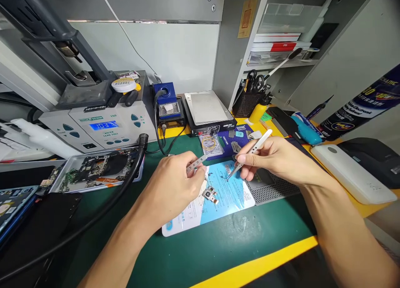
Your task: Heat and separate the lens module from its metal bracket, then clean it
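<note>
My right hand [275,159] is closed round a pair of silver tweezers [258,145], with the tips pointing down at a blue and white printed card [231,200]. Tiny dark bits lie on the card near those tips; they are too small to name. A phone camera module [210,194] with more than one lens rests on the card between my hands. My left hand [176,177], fingers closed, grips a slim grey metal tool [196,163] with marks along its side. The tool's pointed end reaches toward the back right; my fingers hide its rear part.
A hot-air rework station [103,125] stands back left, its thick black hose [125,184] crossing the green mat. Nearby are a tray of phone circuit boards [103,167], a soldering iron stand [168,108], a heating plate [208,108] and a white power bank [353,173].
</note>
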The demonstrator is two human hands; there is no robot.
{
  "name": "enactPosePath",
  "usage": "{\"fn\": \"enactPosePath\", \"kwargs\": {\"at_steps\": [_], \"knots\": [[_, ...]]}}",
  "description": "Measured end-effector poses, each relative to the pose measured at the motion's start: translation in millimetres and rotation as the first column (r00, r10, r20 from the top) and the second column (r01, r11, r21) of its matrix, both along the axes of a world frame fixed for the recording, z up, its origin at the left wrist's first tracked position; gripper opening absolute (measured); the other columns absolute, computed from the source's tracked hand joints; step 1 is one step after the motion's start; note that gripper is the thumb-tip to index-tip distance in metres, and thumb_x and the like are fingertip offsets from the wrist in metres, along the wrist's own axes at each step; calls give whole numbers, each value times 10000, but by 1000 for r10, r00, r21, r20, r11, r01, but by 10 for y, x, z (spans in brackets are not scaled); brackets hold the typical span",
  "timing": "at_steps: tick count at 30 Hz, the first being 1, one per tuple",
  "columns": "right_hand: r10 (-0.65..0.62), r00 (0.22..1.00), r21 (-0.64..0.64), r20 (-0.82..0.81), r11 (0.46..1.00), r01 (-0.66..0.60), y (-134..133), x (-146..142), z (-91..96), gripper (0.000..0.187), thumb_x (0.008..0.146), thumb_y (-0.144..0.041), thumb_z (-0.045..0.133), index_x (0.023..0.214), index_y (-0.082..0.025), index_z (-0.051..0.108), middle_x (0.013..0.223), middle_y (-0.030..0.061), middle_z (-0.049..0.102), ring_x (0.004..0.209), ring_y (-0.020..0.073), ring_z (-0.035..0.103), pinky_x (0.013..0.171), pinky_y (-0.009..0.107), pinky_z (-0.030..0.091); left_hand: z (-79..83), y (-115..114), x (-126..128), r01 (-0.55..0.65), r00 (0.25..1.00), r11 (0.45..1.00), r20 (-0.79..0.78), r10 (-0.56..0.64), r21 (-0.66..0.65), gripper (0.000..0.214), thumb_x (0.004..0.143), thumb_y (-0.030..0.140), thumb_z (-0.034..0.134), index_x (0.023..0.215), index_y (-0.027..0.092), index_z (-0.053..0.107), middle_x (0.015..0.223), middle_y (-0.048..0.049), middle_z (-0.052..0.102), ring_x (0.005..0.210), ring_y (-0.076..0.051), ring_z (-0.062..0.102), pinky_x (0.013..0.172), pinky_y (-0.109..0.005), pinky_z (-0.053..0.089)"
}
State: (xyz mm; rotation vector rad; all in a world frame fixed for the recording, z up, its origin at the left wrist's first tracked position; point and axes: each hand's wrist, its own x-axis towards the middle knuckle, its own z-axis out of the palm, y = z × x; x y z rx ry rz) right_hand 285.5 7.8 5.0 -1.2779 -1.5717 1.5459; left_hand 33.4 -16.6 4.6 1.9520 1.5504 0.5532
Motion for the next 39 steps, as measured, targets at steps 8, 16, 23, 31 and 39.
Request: {"fn": "enactPosePath", "kwargs": {"at_steps": [8,16,23,31,39], "knots": [[-43,998,-19,-56,999,42,4,-36,-17,271,759,-383,872,791,-136,765,631,79,772,535,186,734,542,266,642,-2,-13,17,-10,999,1000,31,11,-27,312,904,346,526,646,212,414,557,75,350,509,-90,323,479,-275,214],[-115,961,-151,-250,985,79,-17,-157,-32,235,775,-294,869,743,-103,736,610,78,759,507,168,723,514,251,633,-20,-66,70,128,975,983,198,-101,-130,337,922,369,531,655,208,404,614,70,373,577,-96,337,504,-251,267],[-96,949,-143,-299,988,55,-33,-182,-36,192,814,-263,841,794,-107,729,647,78,776,531,172,737,541,253,637,35,-87,78,135,970,965,226,-83,-223,376,925,398,535,641,207,377,576,75,310,528,-85,279,447,-245,213],[-128,930,-133,-344,987,86,-33,-163,-9,169,844,-269,818,847,-127,727,665,109,788,559,177,748,559,236,633,21,-45,25,147,929,951,369,-39,-271,385,953,463,535,695,201,421,630,69,338,566,-83,309,480,-230,251],[-117,893,-87,-435,992,88,-68,-162,13,120,853,-238,803,827,-133,750,777,88,796,670,208,781,630,284,666,15,-41,-20,195,861,912,509,18,-360,370,967,509,535,777,197,470,631,81,295,556,-73,246,467,-207,215]]}}
